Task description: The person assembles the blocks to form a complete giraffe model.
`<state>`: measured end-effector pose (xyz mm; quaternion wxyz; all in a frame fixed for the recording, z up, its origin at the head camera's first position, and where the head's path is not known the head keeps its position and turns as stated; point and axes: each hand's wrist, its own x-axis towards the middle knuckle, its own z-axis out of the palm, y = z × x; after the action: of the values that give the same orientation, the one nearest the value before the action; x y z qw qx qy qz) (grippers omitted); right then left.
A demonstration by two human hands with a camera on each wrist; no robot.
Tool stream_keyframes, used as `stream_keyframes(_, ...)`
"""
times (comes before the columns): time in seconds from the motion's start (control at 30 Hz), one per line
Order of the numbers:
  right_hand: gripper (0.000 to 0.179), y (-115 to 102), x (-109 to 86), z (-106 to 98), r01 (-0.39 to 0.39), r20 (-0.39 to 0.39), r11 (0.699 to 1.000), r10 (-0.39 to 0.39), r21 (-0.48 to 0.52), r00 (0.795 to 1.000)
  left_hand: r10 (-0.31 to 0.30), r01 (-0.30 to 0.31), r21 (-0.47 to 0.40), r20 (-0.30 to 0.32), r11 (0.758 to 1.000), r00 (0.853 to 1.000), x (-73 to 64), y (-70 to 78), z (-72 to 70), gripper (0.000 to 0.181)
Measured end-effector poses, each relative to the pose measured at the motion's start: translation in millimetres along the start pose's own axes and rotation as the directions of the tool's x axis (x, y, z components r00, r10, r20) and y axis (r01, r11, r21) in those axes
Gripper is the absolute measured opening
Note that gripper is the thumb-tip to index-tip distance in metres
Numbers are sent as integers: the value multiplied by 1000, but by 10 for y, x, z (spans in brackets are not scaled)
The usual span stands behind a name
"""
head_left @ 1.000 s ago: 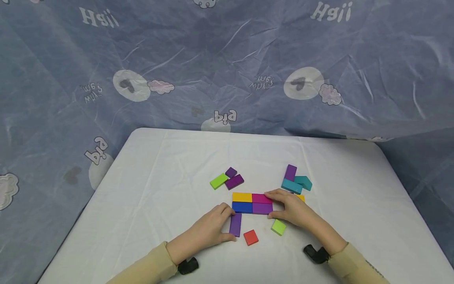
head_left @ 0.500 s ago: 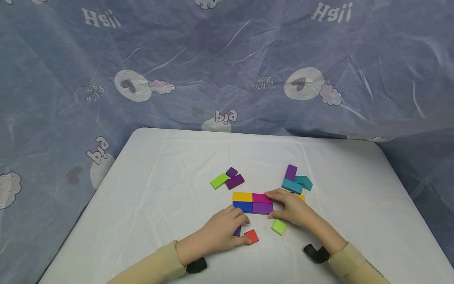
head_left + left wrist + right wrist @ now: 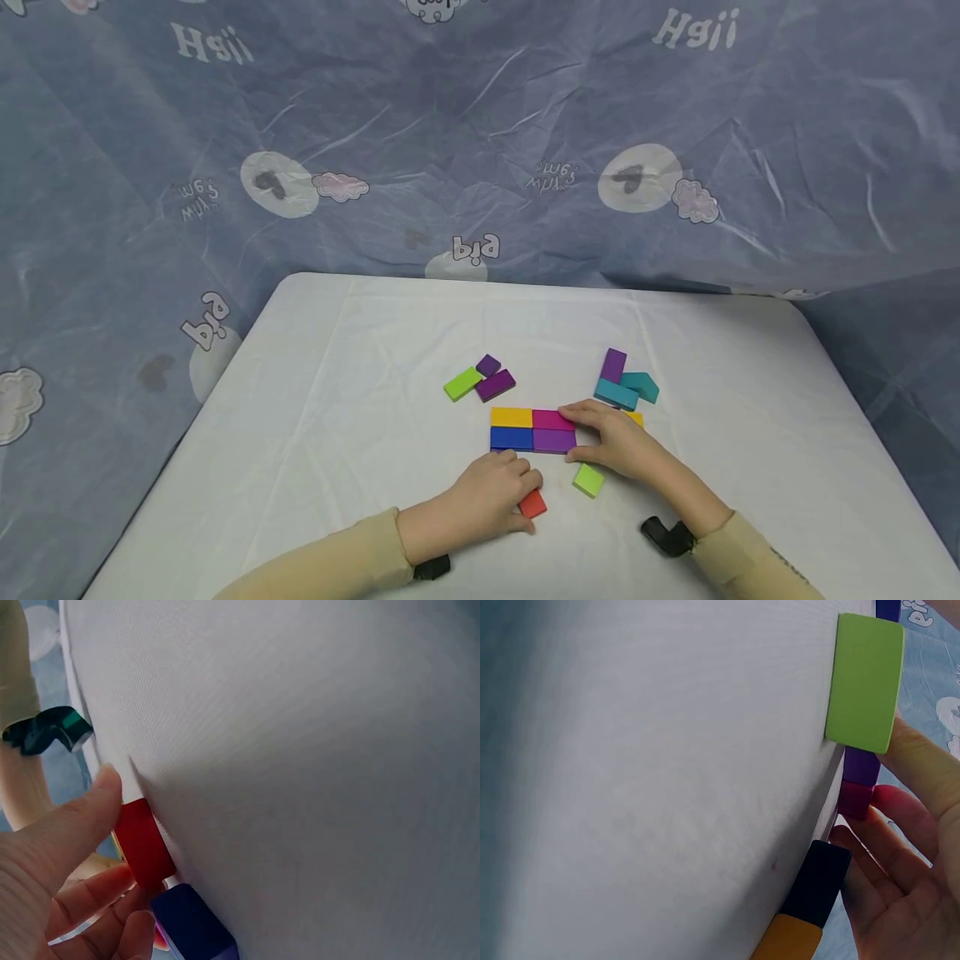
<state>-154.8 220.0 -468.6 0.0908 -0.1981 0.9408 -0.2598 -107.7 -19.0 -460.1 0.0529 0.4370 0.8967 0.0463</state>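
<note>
In the head view my left hand (image 3: pixel 480 504) has its thumb and forefinger at opposite sides of a small red block (image 3: pixel 533 503), pinching it low over the table. The left wrist view shows the thumb at one edge of that red block (image 3: pixel 144 841) and fingers at the other, beside a dark blue block (image 3: pixel 191 922). My right hand (image 3: pixel 615 437) spans the right end of a two-by-two rectangle, forefinger at the magenta block (image 3: pixel 552 419) and thumb at the purple block (image 3: pixel 554 442). The yellow block (image 3: pixel 512 417) and blue block (image 3: pixel 512 438) form its left half.
A lime block (image 3: pixel 588 481) lies just below my right thumb. Behind the rectangle are a lime bar (image 3: pixel 462 384) with two purple blocks, and a teal bar (image 3: pixel 617 393) with a purple bar and a pointed teal block. A yellow block (image 3: pixel 636 418) is partly hidden behind my right hand.
My left hand has moved right from the upright purple bar to the red block, taking hold of it and covering the purple bar. The right hand has stayed at the rectangle's right end.
</note>
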Motion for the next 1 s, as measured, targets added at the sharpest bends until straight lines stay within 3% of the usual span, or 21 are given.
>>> stream_keyframes(0.17, 63, -6, -2, -3, -4, -1, 1000, 4, -5, 1000, 2, -2, -25, -2, 1000, 1000, 12, 5, 21, 41)
stream_keyframes(0.3, 63, -10, -4, -4, -5, 1, 1000, 5, -3, 1000, -10, 6, -51, -64, 999, 998, -32, -12, -6, 34)
stream_keyframes(0.5, 63, -11, 5, -7, 5, 6, 1000, -5, -3, 1000, -80, 45, -214, -157, 976, 984, -253, -114, -119, 29)
stream_keyframes(0.6, 63, -12, 15, -12, 11, 9, 1000, -11, -9, 1000, -92, 48, -271, -151, 961, 984, -392, -179, -152, 28)
stream_keyframes(0.77, 64, -18, 24, -21, 10, 14, 1000, -10, -18, 1000, -51, 21, -289, -99, 957, 994, -560, -256, -144, 26)
stream_keyframes(1.0, 63, -15, 7, -11, 1, 15, 1000, -1, -11, 1000, 24, -42, -260, -70, 965, 997, -592, -261, -66, 27)
